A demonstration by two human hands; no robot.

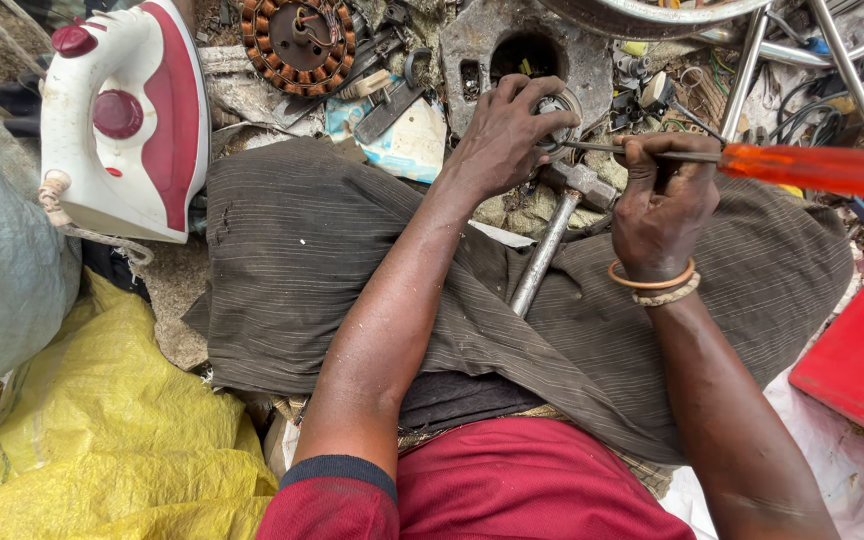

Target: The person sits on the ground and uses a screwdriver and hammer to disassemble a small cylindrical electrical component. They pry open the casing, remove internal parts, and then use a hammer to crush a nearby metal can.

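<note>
Left hand (507, 135) closed around one small round metal part (558, 108), held just above the knee. Right hand (660, 200) gripped one screwdriver (812, 168) with an orange handle; its shaft lay level, tip touching the round part. One hammer (555, 225) rested on the striped cloth (292, 260) between the legs. One white and red iron (122, 115) stood at left. One copper-wound stator (297, 45) lay among scrap. One yellow sack (102, 430), contents hidden. Two bangles (652, 285) on the right wrist.
</note>
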